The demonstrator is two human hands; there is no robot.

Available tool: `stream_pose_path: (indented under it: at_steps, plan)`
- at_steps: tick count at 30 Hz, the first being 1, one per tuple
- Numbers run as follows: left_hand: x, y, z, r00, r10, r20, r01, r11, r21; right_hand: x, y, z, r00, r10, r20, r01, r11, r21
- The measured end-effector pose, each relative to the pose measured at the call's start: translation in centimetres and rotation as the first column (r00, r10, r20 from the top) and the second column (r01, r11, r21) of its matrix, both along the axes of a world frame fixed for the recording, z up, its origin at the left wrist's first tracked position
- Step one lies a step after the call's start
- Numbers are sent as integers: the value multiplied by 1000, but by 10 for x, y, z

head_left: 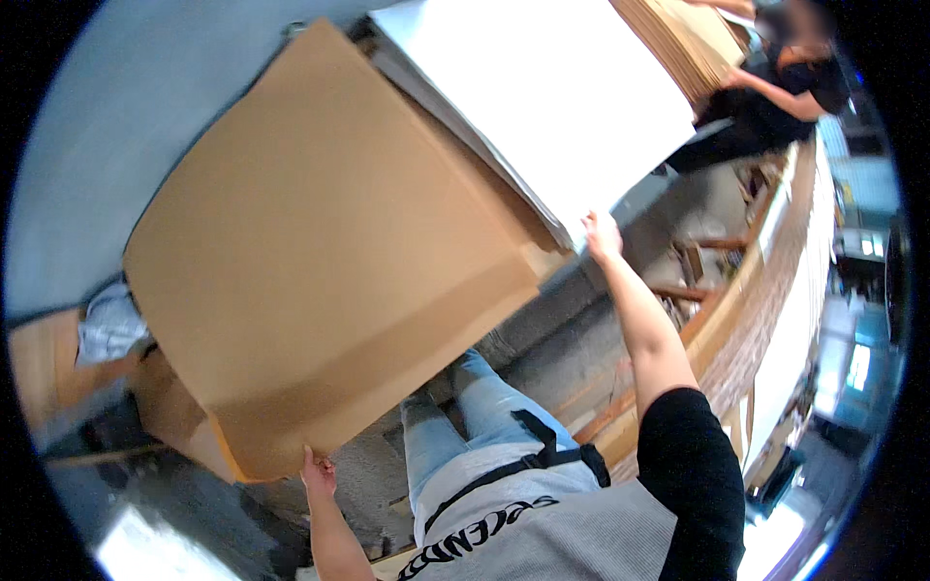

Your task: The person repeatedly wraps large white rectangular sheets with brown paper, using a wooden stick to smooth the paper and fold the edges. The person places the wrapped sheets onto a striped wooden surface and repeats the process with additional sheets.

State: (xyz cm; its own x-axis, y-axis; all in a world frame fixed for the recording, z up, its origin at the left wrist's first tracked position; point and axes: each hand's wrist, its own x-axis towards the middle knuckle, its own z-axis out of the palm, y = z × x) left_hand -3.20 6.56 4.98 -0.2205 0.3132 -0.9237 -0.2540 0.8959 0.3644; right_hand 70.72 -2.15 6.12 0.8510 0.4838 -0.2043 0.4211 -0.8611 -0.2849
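A large brown cardboard sheet (300,232) spreads before me. My left hand (318,473) is closed on its near edge, thumb on top and the other fingers mostly hidden. To the right lies a stack of large white sheets (542,87), its left side next to more brown board. My right hand (603,235) is closed at the near corner of the white stack, arm stretched forward. How many sheets it pinches cannot be made out.
At the far right a person (775,92) in dark clothes holds a pile of brown sheets (688,39). A long wooden frame (736,281) with scraps runs along my right. A grey wall (107,165) rises at the left, near a crumpled pale cloth or bag (111,324).
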Motion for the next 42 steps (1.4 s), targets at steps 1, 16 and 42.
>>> stream_pose_path:
  at_steps: [1, 16, 42]
  plan:
    - [15, 3, 7, 1000, -8, -11, 8, 1000, 18, 10, -8, -7, 997, 68, 33, -71, 991, 110]
    - [29, -24, 1, 972, 123, 201, -152, 979, 136, -318, 173, 131, 640, 702, -313, -419, 661, 623]
    - [9, -55, -24, 933, 93, 348, -110, 993, 31, -531, 109, 70, 402, 224, -888, -461, 887, 15]
